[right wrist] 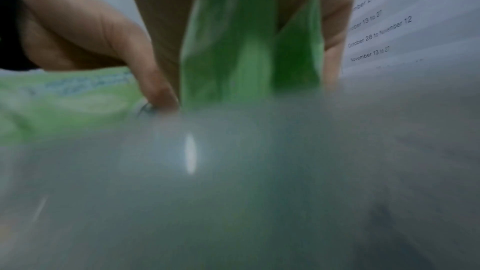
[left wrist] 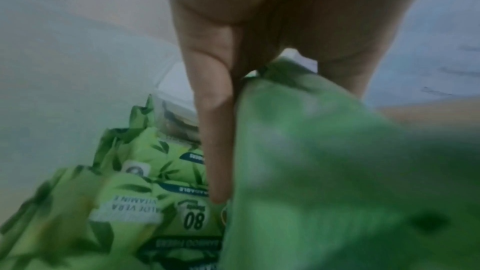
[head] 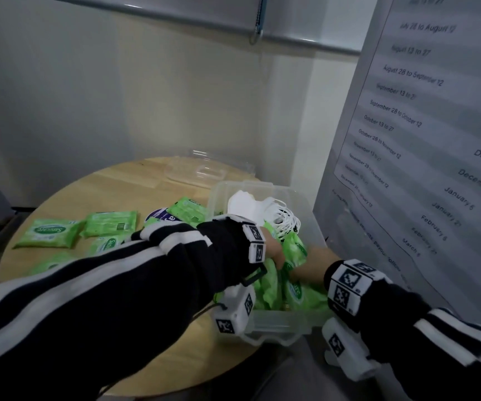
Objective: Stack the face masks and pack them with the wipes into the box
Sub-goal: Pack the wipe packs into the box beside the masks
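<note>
Both hands were down among the wipes in the box.

The right hand (head: pixel 310 266) had its grip clamped on a green wipes pack (right wrist: pixel 233 48); the left hand (head: pixel 274 253) pinched another green pack (left wrist: pixel 337 171), one finger (left wrist: pixel 215 130) straight alongside; crinkled green packs filled the clear box (head: pixel 276 325), white face masks (head: pixel 250 206) stacked at its far end; more packs (head: pixel 51 231) lay on the round wooden surface (head: pixel 135 186), a clear lid (head: pixel 204 169) beyond, a printed date sheet (head: pixel 435 111) crowding the right.

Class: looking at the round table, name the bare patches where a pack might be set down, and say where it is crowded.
Bare wood lies on the table behind the loose wipe packs, left of the clear lid. The box is crowded: masks, packed wipes, left hand and right hand.
</note>
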A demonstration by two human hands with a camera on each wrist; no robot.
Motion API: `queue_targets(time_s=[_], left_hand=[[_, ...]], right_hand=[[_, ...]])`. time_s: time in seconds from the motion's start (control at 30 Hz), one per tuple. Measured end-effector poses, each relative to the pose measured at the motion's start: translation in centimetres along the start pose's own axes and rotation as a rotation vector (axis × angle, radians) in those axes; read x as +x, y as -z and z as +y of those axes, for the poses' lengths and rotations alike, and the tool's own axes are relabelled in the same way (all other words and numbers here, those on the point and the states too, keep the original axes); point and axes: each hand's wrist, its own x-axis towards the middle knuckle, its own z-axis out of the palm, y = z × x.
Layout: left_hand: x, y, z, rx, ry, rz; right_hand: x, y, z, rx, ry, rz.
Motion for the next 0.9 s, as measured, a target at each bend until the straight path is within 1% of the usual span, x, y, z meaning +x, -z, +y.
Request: queue_targets(time_s=[0.1, 0.2, 0.37, 0.43, 0.57, 0.67, 0.73, 0.8, 0.87, 0.9], left_hand=[[-0.1, 0.8, -0.4, -0.042, 0.041, 0.027], [-0.5, 2.7, -1.6, -0.07, 0.092, 0.072], [-1.8, 5.1, -3.1, -0.058, 0.126, 0.146], [-2.1, 5.3, -3.8, -0.058, 0.133, 0.143], [-2.4, 5.1, -4.9, -0.091, 0.132, 0.135], [-2.3, 4.9, -4.9, -0.138, 0.08, 0.116], [-2.5, 4.5, -4.4, -0.124, 0.017, 0.09], [-2.6, 3.8, -3.5, -0.044, -0.075, 0.09], [-2.7, 2.8, -2.0, 0.106, -0.147, 0.084], [-2.7, 2.4, -1.3, 0.187, -0.161, 0.067]], right_hand=[[0.3, 0.7, 0.6, 0.071, 0.018, 0.024], [0.8, 2.1, 0.4, 0.051, 0.09, 0.0], [2.4, 3.2, -1.6, -0.223, 0.265, -0.054], [3.2, 2.8, -2.2, -0.316, 0.33, -0.045], [4.0, 1.9, -2.7, -0.43, 0.399, -0.034], [4.6, 1.5, -2.7, -0.517, 0.462, 0.019], [4.6, 2.3, -2.6, -0.509, 0.458, 0.035], [4.8, 3.0, -2.1, -0.468, 0.44, 0.025], [4.8, 3.8, -1.1, -0.434, 0.433, 0.045], [4.7, 4.2, -0.6, -0.381, 0.434, 0.065]])
